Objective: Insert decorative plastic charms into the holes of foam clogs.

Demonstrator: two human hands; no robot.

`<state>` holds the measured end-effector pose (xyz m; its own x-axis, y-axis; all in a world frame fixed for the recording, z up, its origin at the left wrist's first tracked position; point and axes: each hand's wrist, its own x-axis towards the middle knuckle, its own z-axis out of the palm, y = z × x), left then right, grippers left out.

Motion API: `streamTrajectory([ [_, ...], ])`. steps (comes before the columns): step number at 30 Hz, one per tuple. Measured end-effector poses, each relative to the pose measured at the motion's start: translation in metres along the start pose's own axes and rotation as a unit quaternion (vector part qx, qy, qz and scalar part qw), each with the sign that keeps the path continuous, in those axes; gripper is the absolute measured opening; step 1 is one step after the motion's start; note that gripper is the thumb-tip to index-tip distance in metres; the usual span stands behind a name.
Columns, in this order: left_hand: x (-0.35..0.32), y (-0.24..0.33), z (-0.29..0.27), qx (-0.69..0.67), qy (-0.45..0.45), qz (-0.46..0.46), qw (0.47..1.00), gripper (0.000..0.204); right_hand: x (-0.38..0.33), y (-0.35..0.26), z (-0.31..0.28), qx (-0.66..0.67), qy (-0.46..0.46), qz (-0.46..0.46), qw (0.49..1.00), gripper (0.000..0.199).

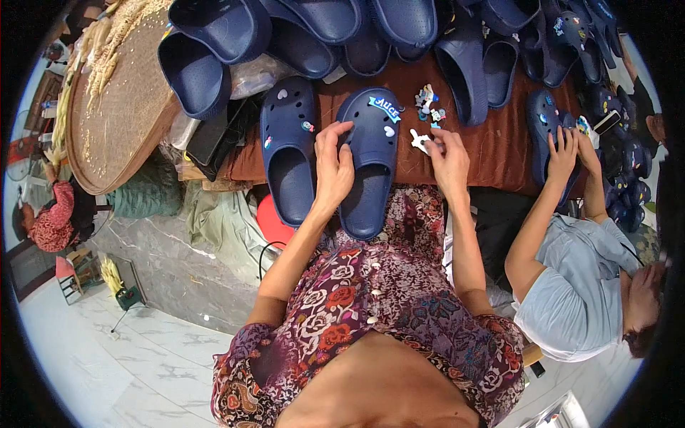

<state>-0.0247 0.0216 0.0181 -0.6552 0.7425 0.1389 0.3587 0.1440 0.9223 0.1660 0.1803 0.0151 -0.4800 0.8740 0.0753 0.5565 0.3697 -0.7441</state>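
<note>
Clog in hand: navy clog [371,160] with a blue lettered charm and a white heart charm on its toe, lying lengthwise at the near edge of the brown-covered table [492,153], heel overhanging toward the lap.
Left hand: left hand [333,167] laid over the clog's left rim, fingers curled closed around the strap edge, thumb toward the foot opening.
Right hand: right hand [448,153] just right of the clog, fingertips pinched shut on a small white charm [419,140] resting on the cloth.
Neighbouring clog: second navy clog [288,150] touching the left side of the first, white heart and small coloured charms on its toe.
Loose charms: little heap of charms [428,103] on the cloth beyond the right hand, near the table's middle.
Far edge: row of plain navy clogs [321,28] piled along the back of the table.
Right end: another person's hands [571,153] pressed on a decorated navy clog [548,135].
Left end: round woven tray [121,107] leaning off the table's left corner.
</note>
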Motion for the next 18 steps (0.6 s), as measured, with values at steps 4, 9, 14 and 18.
streamTrajectory([
  [4, -0.003, 0.003, -0.001, -0.004, 0.0, -0.012, 1.0, 0.041, -0.004, 0.002, 0.008, -0.104, -0.003, -0.058, 0.993, 0.03],
  [9, -0.013, 0.005, 0.003, -0.033, 0.019, -0.056, 0.998, 0.045, -0.004, -0.001, 0.007, -0.096, -0.009, -0.07, 0.993, 0.022],
  [14, -0.015, -0.002, 0.01, -0.13, 0.032, -0.135, 0.982, 0.045, -0.004, -0.009, 0.007, 0.032, -0.053, 0.068, 0.996, 0.02],
  [18, -0.006, 0.0, 0.013, -0.259, -0.002, -0.184, 0.948, 0.045, 0.004, -0.029, 0.004, 0.12, 0.026, 0.011, 0.992, 0.015],
])
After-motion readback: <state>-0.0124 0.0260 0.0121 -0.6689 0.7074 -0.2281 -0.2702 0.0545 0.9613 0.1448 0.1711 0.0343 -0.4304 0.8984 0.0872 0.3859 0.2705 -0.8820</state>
